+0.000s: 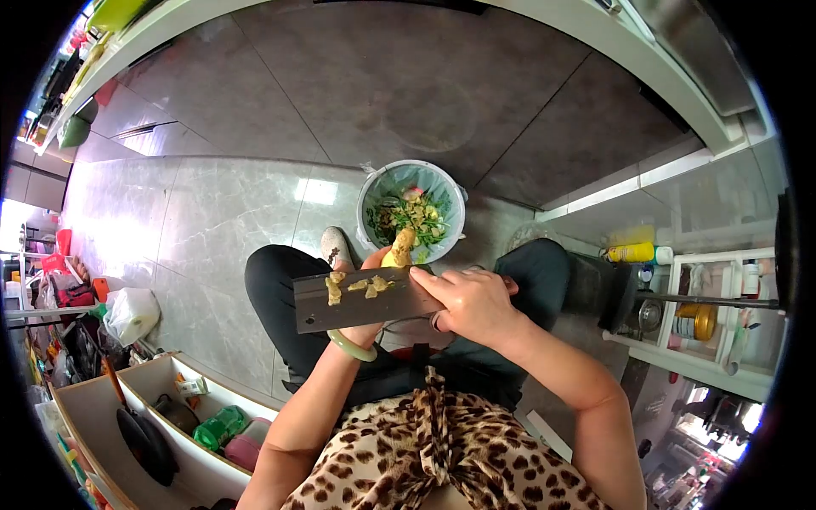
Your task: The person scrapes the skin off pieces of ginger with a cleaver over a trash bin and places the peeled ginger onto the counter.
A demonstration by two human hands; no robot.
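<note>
My right hand grips a broad, dark cleaver, its index finger stretched along the blade. Scraps of peel stick to the flat of the blade. Behind the cleaver, my left hand is closed around a knobby yellow piece of ginger, partly peeled; most of that hand is hidden by the blade. A pale green bangle circles my left wrist. Just beyond the ginger stands a bin with a liner, holding green leaves and peelings.
An open drawer at lower left holds a black pan and a green bottle. To the right, a white rack carries bottles and jars, with a yellow bottle beside it. A white plastic bag lies on the left.
</note>
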